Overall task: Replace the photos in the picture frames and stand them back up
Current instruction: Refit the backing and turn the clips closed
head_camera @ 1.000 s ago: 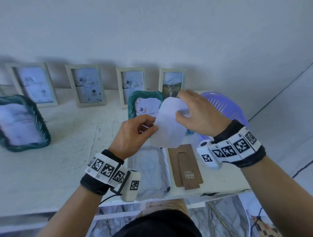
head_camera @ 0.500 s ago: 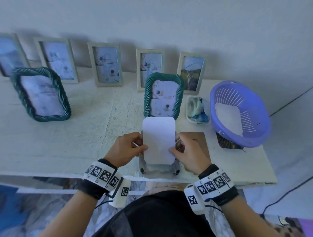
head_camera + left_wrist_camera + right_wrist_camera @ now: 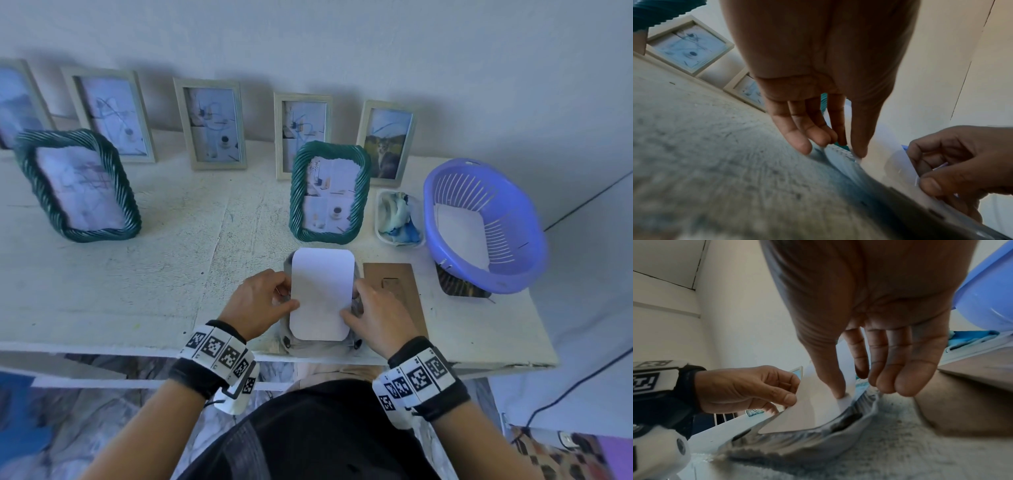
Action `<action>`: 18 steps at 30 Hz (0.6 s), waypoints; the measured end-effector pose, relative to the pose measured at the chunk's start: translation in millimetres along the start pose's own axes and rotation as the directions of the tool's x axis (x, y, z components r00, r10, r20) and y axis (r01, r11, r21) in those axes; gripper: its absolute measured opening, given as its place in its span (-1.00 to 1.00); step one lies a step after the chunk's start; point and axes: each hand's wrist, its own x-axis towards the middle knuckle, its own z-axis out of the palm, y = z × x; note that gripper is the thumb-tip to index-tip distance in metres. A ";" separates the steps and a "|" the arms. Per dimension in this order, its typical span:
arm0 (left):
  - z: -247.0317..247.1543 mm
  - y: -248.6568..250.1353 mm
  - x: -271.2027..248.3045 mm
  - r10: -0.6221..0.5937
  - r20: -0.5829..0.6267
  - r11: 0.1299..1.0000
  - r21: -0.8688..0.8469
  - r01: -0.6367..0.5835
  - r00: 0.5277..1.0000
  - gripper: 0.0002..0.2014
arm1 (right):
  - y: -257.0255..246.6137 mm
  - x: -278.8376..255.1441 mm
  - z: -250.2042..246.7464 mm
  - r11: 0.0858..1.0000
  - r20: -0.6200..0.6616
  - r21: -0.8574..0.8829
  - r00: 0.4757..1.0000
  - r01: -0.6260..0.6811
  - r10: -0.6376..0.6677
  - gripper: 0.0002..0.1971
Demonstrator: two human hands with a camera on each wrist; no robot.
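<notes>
A white photo [image 3: 322, 293] with rounded corners shows its blank back. My left hand [image 3: 287, 291] pinches its left edge and my right hand [image 3: 350, 305] pinches its right edge. Under it a pale frame [image 3: 320, 344] lies flat at the table's front edge, mostly hidden by the photo. A brown backing board [image 3: 397, 284] lies just right of it. In the right wrist view the photo [image 3: 813, 410] dips into the frame [image 3: 818, 439], thumb [image 3: 835, 386] on top. In the left wrist view my left fingertips [image 3: 818, 139] sit at the frame's side.
Two green rope frames [image 3: 329, 192] [image 3: 77, 185] stand on the white table [image 3: 171, 274]. A row of pale frames [image 3: 212, 123] leans on the wall. At right are a purple basket [image 3: 486, 222] holding paper and a small tub of cloth [image 3: 397, 216].
The photo has come down from a tilted hold in the air to sit squarely over the flat frame. Both hands have dropped toward the table's front edge with it.
</notes>
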 end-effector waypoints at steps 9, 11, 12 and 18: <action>6.7 -4.1 -2.5 0.005 -0.005 0.999 0.052 -0.005 1.000 -0.55 | 2.4 1.5 7.9 0.999 0.059 -0.031 0.997 -0.044 0.046 -0.67; 7.1 -3.7 -2.6 0.006 -0.007 0.999 0.054 -0.006 1.000 -0.48 | 2.5 1.4 9.6 0.998 0.057 -0.045 0.997 -0.041 0.043 -0.67; 7.1 -3.9 -2.4 0.005 -0.005 0.999 0.053 -0.005 1.000 -0.45 | 2.6 1.5 9.9 0.998 0.057 -0.045 0.997 -0.040 0.042 -0.67; 8.1 -5.0 -2.2 0.013 0.029 1.000 0.025 -0.014 0.999 -0.45 | 0.9 -0.6 8.9 0.999 0.063 -0.036 0.997 -0.038 0.040 -0.72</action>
